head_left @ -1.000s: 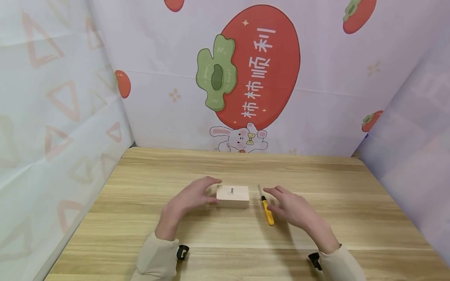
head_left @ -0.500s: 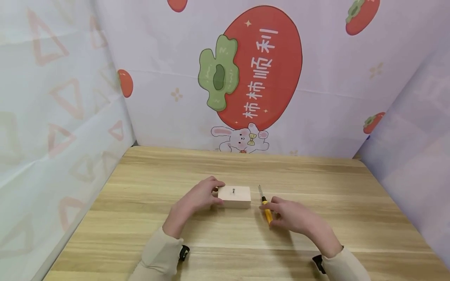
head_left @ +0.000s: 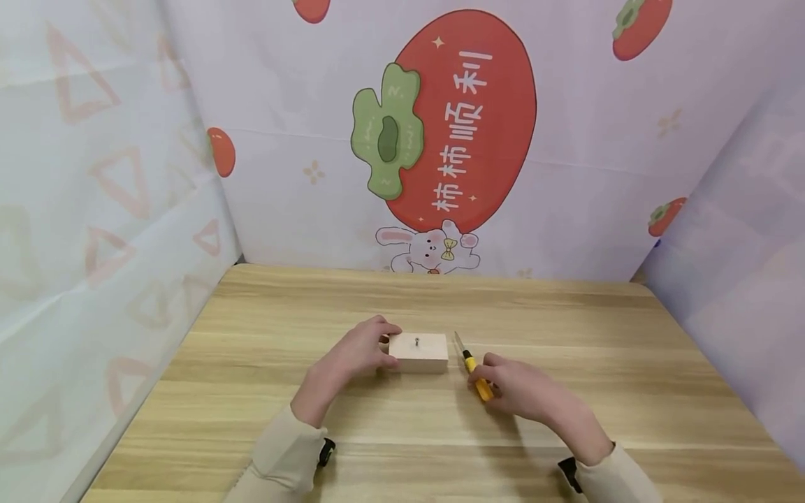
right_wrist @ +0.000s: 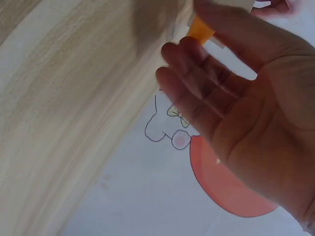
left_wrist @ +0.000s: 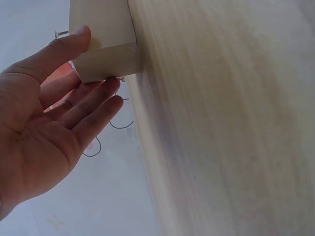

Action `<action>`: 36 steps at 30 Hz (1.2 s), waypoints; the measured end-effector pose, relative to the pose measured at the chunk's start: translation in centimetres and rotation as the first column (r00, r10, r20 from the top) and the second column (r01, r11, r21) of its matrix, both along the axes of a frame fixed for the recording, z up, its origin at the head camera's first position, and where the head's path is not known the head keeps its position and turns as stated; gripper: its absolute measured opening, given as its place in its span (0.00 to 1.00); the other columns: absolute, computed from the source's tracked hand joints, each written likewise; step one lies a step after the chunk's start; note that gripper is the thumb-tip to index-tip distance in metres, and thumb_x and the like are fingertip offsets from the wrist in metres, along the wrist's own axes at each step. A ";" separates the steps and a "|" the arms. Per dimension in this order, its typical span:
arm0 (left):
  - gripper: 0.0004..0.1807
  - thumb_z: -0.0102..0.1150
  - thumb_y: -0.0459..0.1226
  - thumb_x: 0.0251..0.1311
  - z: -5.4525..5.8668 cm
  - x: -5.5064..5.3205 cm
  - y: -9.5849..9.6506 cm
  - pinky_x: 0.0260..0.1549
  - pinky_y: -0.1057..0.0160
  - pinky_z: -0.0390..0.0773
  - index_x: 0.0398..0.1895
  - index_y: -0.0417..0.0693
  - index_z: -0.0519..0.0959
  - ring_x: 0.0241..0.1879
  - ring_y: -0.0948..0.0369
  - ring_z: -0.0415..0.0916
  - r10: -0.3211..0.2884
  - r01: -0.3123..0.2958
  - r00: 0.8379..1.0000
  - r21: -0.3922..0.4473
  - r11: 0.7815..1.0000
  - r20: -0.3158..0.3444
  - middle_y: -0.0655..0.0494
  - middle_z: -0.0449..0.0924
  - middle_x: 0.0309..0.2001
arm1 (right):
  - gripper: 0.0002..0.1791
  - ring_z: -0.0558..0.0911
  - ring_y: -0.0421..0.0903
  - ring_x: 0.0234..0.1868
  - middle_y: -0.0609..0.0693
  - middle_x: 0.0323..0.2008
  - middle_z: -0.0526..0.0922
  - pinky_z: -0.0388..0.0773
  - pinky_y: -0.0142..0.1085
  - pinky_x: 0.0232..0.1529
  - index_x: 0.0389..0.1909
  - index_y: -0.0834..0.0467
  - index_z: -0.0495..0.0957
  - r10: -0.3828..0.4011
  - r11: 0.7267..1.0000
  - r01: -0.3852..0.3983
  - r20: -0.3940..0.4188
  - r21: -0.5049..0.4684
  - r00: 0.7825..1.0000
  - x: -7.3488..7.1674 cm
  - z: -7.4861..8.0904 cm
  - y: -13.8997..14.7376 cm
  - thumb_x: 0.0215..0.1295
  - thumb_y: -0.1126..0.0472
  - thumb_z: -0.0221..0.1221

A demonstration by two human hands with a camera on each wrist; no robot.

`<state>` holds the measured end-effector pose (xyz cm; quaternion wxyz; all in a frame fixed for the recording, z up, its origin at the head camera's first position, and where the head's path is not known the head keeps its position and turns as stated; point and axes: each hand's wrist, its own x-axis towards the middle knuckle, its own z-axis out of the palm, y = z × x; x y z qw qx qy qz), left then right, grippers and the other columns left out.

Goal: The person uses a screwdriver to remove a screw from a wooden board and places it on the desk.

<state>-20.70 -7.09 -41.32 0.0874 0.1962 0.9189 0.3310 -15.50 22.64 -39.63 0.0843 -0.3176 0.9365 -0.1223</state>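
Observation:
A pale wooden block point(head_left: 423, 365) lies on the table, with a small screw point(head_left: 417, 341) standing upright in its top face. My left hand point(head_left: 357, 348) grips the block's left end between thumb and fingers; the left wrist view shows the thumb on the near side of the block point(left_wrist: 106, 24). To the right, my right hand point(head_left: 522, 384) pinches the yellow handle of a screwdriver point(head_left: 484, 389). Its metal shaft points away and slightly left, the tip beside the block's right end. In the right wrist view, the fingers cover most of the yellow handle point(right_wrist: 199, 30).
The wood-grain table point(head_left: 402, 447) runs back to a printed cloth backdrop point(head_left: 283, 209) with a large red persimmon. Cloth panels stand along the left point(head_left: 94, 209) and right point(head_left: 742, 244) sides.
My left fingers have closed onto the block's end. My right hand has come down on the screwdriver and taken its handle; the shaft has swung left toward the block.

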 end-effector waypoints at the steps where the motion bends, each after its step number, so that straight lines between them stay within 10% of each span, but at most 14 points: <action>1: 0.33 0.76 0.37 0.48 0.0 0.0 0.0 0.58 0.54 0.79 0.60 0.40 0.78 0.55 0.52 0.80 0.000 0.000 1.000 0.001 1.000 -0.001 0.50 0.78 0.51 | 0.18 0.71 0.35 0.29 0.42 0.35 0.73 0.70 0.27 0.28 0.47 0.53 0.83 0.011 1.000 -0.011 -0.006 -0.011 1.000 0.0 0.2 0.0 0.55 0.66 0.69; 9: 0.32 0.76 0.37 0.48 0.2 0.0 -0.2 0.56 0.54 0.80 0.60 0.41 0.78 0.55 0.52 0.80 0.017 -0.017 1.000 0.007 1.000 0.003 0.51 0.78 0.50 | 0.16 0.74 0.33 0.29 0.39 0.34 0.75 0.75 0.26 0.29 0.47 0.53 0.82 0.056 0.993 -0.075 -0.209 -0.089 0.976 -0.1 0.9 0.2 0.58 0.65 0.69; 20: 0.33 0.76 0.37 0.49 -0.1 0.0 0.0 0.57 0.55 0.79 0.60 0.40 0.78 0.54 0.52 0.79 0.012 -0.012 1.000 0.010 1.000 -0.009 0.51 0.78 0.49 | 0.15 0.80 0.31 0.29 0.38 0.35 0.81 0.75 0.22 0.25 0.39 0.53 0.83 0.041 0.951 -0.192 -0.517 -0.241 0.855 -1.2 1.7 -0.3 0.49 0.62 0.75; 29: 0.33 0.76 0.37 0.49 -0.1 0.1 0.1 0.57 0.54 0.79 0.60 0.40 0.78 0.54 0.52 0.79 0.016 -0.016 1.000 0.019 1.000 -0.003 0.50 0.77 0.49 | 0.20 0.85 0.34 0.32 0.39 0.33 0.86 0.83 0.27 0.29 0.46 0.56 0.81 -0.054 0.930 -0.125 -0.465 -0.346 0.884 -1.8 3.4 -1.0 0.52 0.62 0.74; 36: 0.33 0.76 0.37 0.48 -0.2 0.1 0.0 0.57 0.54 0.79 0.61 0.40 0.78 0.55 0.52 0.79 0.027 -0.027 1.000 0.033 0.999 0.005 0.50 0.77 0.49 | 0.28 0.85 0.37 0.29 0.44 0.30 0.85 0.85 0.31 0.30 0.51 0.60 0.74 -0.117 0.906 -0.110 -0.492 -0.408 0.863 -2.3 4.4 -2.5 0.50 0.63 0.75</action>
